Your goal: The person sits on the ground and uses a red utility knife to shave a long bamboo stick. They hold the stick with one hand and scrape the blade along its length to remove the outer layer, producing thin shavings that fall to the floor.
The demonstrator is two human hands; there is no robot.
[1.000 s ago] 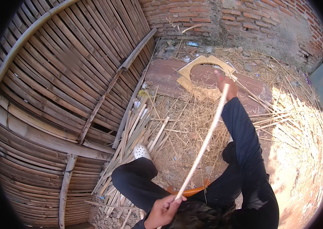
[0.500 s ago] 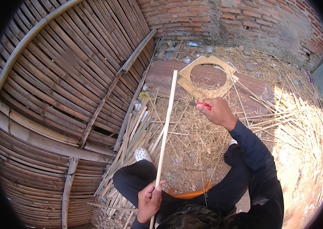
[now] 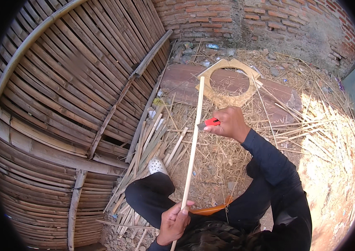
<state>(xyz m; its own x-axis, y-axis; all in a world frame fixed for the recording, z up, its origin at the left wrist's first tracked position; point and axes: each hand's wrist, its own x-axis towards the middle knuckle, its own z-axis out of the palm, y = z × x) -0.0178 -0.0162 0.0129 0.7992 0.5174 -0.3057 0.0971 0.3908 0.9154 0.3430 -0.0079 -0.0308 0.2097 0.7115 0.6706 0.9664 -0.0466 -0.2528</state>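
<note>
My left hand (image 3: 175, 222) is wrapped round the lower part of a long pale bamboo strip (image 3: 193, 154), close to my lap. The strip slants up and away, its far end overlapping the left edge of a wooden board with a round hole (image 3: 240, 100). My right hand (image 3: 229, 122) is closed on a red-handled utility knife (image 3: 212, 121). Its short blade points left and meets the strip above the strip's middle; whether it cuts in cannot be made out.
Bamboo strips (image 3: 146, 146) lie piled by my left foot along a slatted bamboo wall (image 3: 68, 79). Shavings (image 3: 215, 167) cover the ground. A brown plank (image 3: 177, 81) lies under the holed board, before a brick wall (image 3: 202, 16). More strips (image 3: 307, 129) lie at right.
The strip's far end has swung right, onto the holed board's edge. My right hand has come left and slightly nearer, bringing the knife blade to the strip. My left hand has shifted slightly right.
</note>
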